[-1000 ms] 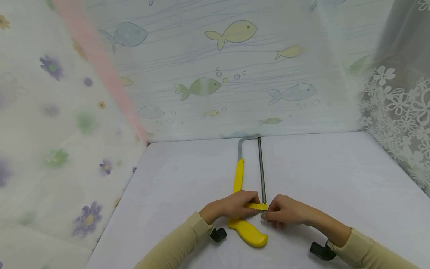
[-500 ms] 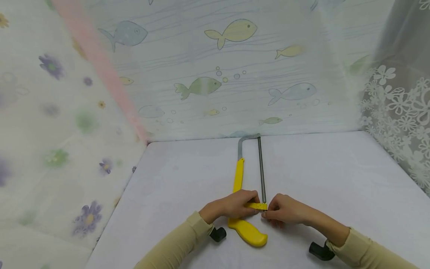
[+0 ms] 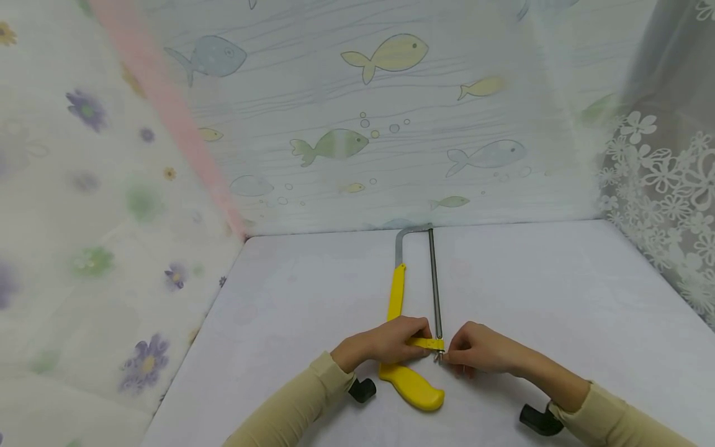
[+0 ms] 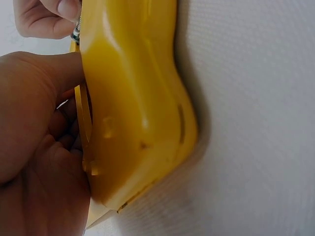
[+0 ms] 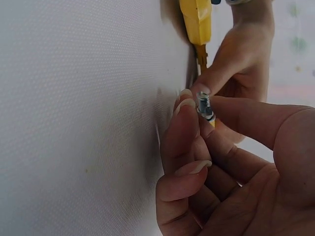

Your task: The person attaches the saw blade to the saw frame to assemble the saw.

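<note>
A hacksaw (image 3: pixel 396 292) with a yellow and grey frame lies on the white table, its yellow handle (image 3: pixel 418 391) towards me. Its blade (image 3: pixel 435 282) runs along the right side. My left hand (image 3: pixel 385 340) grips the frame just above the handle, thumb and fingers around the yellow crosspiece (image 3: pixel 427 343). At that crosspiece's near side sits a small metal wing nut (image 3: pixel 438 356) on a threaded bolt (image 5: pixel 204 104). The curled fingers and thumb of my right hand (image 3: pixel 485 351) are at the wing nut, from its right side; in the right wrist view they surround the bolt's end.
Black wrist-camera mounts (image 3: pixel 363 390) show beneath both forearms. Behind the table (image 3: pixel 313 279) hangs a curtain (image 3: pixel 313 99) printed with fish. A flowered curtain (image 3: pixel 100 217) hangs at the left, lace (image 3: pixel 665 167) at the right.
My right hand has shifted slightly right, and its fingertips now uncover the wing nut in the head view. The left hand and the hacksaw stay where they were.
</note>
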Demonstrator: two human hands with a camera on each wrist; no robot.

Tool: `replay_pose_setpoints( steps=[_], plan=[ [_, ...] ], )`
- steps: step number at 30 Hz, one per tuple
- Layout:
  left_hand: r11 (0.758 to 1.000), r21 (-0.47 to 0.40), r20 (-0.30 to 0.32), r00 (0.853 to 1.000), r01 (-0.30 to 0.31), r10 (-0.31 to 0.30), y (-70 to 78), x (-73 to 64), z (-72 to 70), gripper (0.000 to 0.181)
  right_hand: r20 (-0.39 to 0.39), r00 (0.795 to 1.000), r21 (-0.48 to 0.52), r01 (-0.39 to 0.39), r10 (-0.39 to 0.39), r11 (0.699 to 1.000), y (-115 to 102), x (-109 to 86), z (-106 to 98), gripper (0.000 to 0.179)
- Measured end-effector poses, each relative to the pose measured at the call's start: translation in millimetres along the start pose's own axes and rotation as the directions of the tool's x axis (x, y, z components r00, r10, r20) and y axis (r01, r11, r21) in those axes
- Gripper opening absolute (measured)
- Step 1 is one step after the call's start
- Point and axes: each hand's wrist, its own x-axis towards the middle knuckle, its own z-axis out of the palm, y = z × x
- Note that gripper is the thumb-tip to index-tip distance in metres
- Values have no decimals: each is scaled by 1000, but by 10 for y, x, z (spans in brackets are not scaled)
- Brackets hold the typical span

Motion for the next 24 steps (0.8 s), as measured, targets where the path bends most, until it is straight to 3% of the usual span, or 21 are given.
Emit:
replay_pose_setpoints(
  steps=[10, 20, 24],
  plan=[
    [1000, 19, -4, 1000, -11, 11, -10, -4, 2, 12, -11, 1000, -37, 23, -23, 999, 38, -1, -15, 15],
    [1000, -5, 9, 1000, 0, 0, -1, 10, -31, 13, 18, 999, 7, 35, -35, 999, 9, 4, -29, 8],
    [1000, -15, 12, 1000, 14, -13, 6, 8, -23, 12, 21, 1000, 21, 9, -9, 1000, 5, 15, -13, 12]
  ],
)
